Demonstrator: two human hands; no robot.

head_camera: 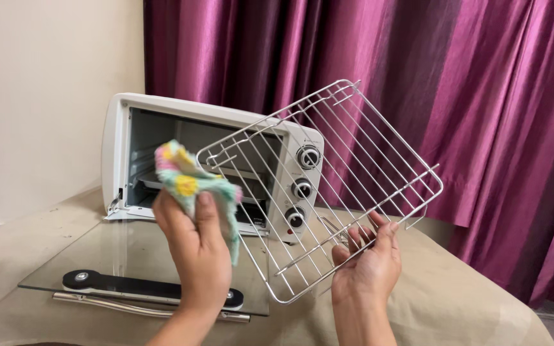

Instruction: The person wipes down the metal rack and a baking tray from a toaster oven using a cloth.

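Note:
My right hand (367,266) grips the lower edge of a metal wire oven rack (354,160), held up and tilted in the air. A bunched pastel cloth (190,179) with pink, yellow and green patches sits in my left hand (193,247), pressed against the rack's left corner. Behind both stands a white toaster oven (161,128) with three knobs (302,188) on its right panel. Its glass door (129,256) lies folded down flat, with a black and metal handle along the near edge.
The oven rests on a surface covered with beige fabric (456,288). A purple curtain (450,77) hangs behind and to the right. A cream wall (46,83) fills the left side.

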